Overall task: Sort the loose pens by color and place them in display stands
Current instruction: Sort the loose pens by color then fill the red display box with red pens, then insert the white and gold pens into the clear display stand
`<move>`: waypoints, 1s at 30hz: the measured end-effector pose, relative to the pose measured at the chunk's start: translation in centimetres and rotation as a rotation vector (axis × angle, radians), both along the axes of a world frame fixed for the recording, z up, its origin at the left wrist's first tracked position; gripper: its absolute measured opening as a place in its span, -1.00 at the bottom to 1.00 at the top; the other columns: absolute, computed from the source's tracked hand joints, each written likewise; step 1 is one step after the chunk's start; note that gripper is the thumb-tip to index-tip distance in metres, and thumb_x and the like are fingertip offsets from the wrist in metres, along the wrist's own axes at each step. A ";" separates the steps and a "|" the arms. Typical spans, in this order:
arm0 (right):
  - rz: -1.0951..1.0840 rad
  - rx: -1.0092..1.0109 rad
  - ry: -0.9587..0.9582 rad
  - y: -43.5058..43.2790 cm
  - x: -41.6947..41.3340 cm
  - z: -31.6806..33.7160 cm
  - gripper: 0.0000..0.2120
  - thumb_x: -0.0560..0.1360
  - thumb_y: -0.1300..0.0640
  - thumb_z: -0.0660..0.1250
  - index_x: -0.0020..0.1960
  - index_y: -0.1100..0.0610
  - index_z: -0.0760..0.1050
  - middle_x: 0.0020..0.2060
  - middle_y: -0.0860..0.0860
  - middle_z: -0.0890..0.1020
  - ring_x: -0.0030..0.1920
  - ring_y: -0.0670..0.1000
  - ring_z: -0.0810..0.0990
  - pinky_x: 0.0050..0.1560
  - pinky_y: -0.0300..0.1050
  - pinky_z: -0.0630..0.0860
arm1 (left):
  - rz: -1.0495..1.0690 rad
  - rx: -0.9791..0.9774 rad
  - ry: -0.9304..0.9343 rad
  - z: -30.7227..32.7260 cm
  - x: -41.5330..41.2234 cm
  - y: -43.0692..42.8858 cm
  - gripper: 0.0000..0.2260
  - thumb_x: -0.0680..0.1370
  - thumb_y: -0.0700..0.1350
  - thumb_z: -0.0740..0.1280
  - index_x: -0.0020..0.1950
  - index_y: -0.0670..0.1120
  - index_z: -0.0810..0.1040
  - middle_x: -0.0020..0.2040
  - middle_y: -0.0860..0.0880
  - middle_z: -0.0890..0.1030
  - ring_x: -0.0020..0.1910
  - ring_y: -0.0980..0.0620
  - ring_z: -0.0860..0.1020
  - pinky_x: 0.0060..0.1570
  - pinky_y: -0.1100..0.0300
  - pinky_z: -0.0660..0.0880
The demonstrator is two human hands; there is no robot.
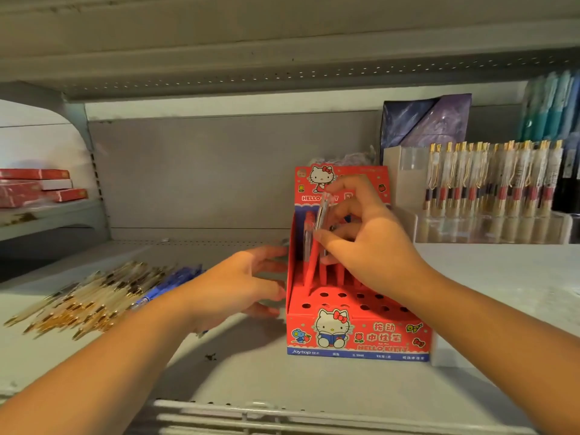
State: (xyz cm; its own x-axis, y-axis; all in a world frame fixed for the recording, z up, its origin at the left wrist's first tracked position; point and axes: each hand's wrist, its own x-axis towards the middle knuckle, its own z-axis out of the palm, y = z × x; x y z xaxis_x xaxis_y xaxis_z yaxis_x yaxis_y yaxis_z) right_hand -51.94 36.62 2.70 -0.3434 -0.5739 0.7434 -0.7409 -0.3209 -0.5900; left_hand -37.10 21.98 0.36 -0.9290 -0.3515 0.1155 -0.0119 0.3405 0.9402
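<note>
Head view: right hand [372, 246] pinches a pen [322, 213] over the stand [357, 339]; left hand [248, 287] splayed, empty.

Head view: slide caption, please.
Right hand pinches clear plastic pen over red cardboard display stand; left hand beside it.

Dim warm light, soft shadows, motion blur, wide-angle bending at edges.

left hand [241, 284] fingertips blurred | stand pens [309, 246] partly behind right hand [370, 246] | red boxes [34, 187] cropped left
</note>
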 end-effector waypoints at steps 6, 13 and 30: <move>-0.083 0.106 0.141 -0.3 0.7 -0.1 -0.49 0.45 0.28 0.43 0.15 -0.22 0.33 -0.20 -0.08 0.59 -0.43 -0.02 0.66 -0.31 0.03 0.65 | -0.048 0.081 0.078 -0.4 -0.2 0.4 -0.56 0.50 -0.35 0.38 0.27 0.07 0.51 0.12 -0.03 0.64 0.05 -0.09 0.67 -0.10 0.01 0.64; -0.181 0.288 0.292 -0.5 1.2 -0.1 -0.59 0.46 0.15 0.43 0.06 -0.21 0.28 -0.26 -0.06 0.62 -0.39 -0.11 0.63 -0.28 -0.03 0.65 | -0.051 0.097 0.084 -0.7 -0.4 0.2 -0.59 0.51 -0.35 0.38 0.26 0.04 0.48 0.11 -0.03 0.63 0.01 -0.07 0.68 -0.14 0.04 0.64; -0.352 0.067 0.440 0.8 1.9 1.0 -0.74 0.43 0.08 0.33 0.08 0.06 0.62 -0.07 -0.07 0.61 -0.04 -0.07 0.58 0.01 -0.06 0.55 | -0.010 -0.051 0.031 0.4 0.3 0.1 -0.61 0.53 -0.28 0.37 0.31 0.02 0.49 0.12 0.02 0.65 0.07 0.04 0.65 -0.01 -0.15 0.63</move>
